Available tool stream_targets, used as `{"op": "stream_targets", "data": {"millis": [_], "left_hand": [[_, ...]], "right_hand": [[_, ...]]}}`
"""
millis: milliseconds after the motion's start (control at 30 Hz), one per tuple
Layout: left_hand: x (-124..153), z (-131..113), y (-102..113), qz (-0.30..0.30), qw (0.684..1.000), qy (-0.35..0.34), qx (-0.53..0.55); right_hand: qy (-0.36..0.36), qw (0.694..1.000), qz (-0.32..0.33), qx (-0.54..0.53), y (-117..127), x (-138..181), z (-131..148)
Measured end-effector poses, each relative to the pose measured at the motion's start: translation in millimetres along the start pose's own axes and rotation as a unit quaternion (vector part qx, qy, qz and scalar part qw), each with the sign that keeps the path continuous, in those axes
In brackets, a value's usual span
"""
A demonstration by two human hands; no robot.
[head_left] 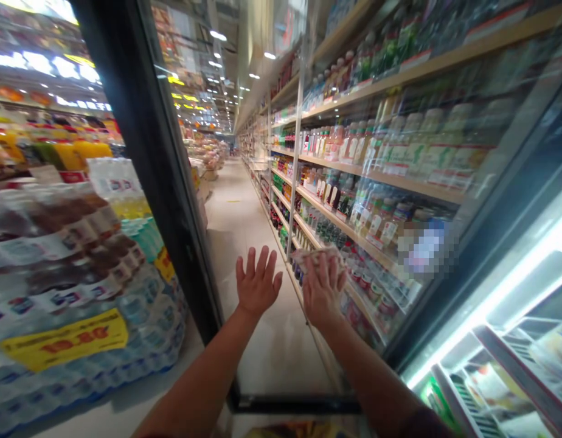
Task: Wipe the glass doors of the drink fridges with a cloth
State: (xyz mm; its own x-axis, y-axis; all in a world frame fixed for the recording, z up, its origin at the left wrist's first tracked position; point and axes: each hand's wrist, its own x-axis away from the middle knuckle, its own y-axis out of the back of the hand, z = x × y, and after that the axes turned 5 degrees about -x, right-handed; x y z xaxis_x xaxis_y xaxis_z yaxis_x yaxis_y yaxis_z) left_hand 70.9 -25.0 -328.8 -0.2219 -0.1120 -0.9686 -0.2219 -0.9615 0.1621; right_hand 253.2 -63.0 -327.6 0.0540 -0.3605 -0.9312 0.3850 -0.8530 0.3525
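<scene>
A glass door [263, 359] in a black frame stands open in front of me. My left hand [258, 285] lies with fingers spread against the pane, holding nothing. To its right, my right hand [324, 289] presses a crumpled, light-coloured cloth [320, 252] flat on the glass. The fingers of that hand rest over the cloth, whose upper edge shows beyond the fingertips. Through or in the pane, shelves [390, 170] of bottled drinks appear on the right; I cannot tell how much is reflection.
Stacked packs of bottles [57, 255] with a yellow price sign [66, 340] stand left of the door's black frame [166, 176]. At the lower right is a lit cooler [491, 347] with wire shelves and packaged goods. A tiled aisle floor [233, 213] stretches away beyond the glass.
</scene>
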Motion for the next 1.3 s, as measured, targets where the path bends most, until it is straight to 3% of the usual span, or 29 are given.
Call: {"op": "stream_targets", "data": {"millis": [67, 133, 233, 333, 467, 567, 700, 833, 933, 1033, 1167, 1233, 1300], "left_hand": [[0.3, 0.2, 0.4, 0.0, 1.0, 0.003, 0.009], [0.6, -0.1, 0.4, 0.0, 1.0, 0.006, 0.018], [0.8, -1.4, -0.3, -0.004, 1.0, 0.003, 0.018], [-0.1, -3.1, -0.9, -0.006, 1.0, 0.004, 0.013], [-2.0, -4.5, -0.5, -0.014, 1.0, 0.006, 0.007], [-2.0, -4.5, 0.3, -0.012, 1.0, 0.008, 0.002], [-0.7, -3.9, 2.0, -0.004, 1.0, 0.007, -0.008], [-1.5, -2.7, 4.1, -0.004, 1.0, -0.001, -0.008], [-1.9, -1.4, 4.4, -0.001, 1.0, -0.002, -0.001], [-1.5, -0.6, 4.5, 0.003, 1.0, -0.002, 0.001], [-1.1, -1.5, 5.7, 0.001, 1.0, -0.005, -0.006], [-1.1, -2.5, 6.5, -0.001, 1.0, -0.005, -0.008], [-1.0, -3.5, 7.3, -0.004, 1.0, -0.004, -0.009]], "right_hand": [[0.055, 0.998, 0.025, 0.012, -1.6, 6.7, -0.3], [0.052, 0.998, 0.008, 0.029, 5.8, 3.2, -20.5], [-0.032, 0.996, -0.076, 0.036, 28.5, -10.8, -70.5], [-0.152, 0.975, -0.163, 0.013, 51.3, -15.7, -119.8], [-0.234, 0.941, -0.246, 0.008, 61.9, -18.4, -152.0], [-0.215, 0.942, -0.258, 0.012, 55.4, -39.4, -134.5], [-0.15, 0.973, -0.176, 0.005, 35.2, -65.3, -62.7], [0.043, 0.998, -0.052, -0.002, 9.0, -52.7, 5.1], [0.132, 0.991, -0.026, -0.003, 1.8, -45.6, 15.2], [0.108, 0.993, -0.043, 0.026, 16.3, -60.6, -13.8], [-0.056, 0.988, -0.134, 0.045, 57.6, -81.9, -89.2], [-0.14, 0.973, -0.18, 0.028, 76.0, -77.5, -129.2], [-0.176, 0.959, -0.223, 0.021, 85.8, -65.7, -160.4]]}}
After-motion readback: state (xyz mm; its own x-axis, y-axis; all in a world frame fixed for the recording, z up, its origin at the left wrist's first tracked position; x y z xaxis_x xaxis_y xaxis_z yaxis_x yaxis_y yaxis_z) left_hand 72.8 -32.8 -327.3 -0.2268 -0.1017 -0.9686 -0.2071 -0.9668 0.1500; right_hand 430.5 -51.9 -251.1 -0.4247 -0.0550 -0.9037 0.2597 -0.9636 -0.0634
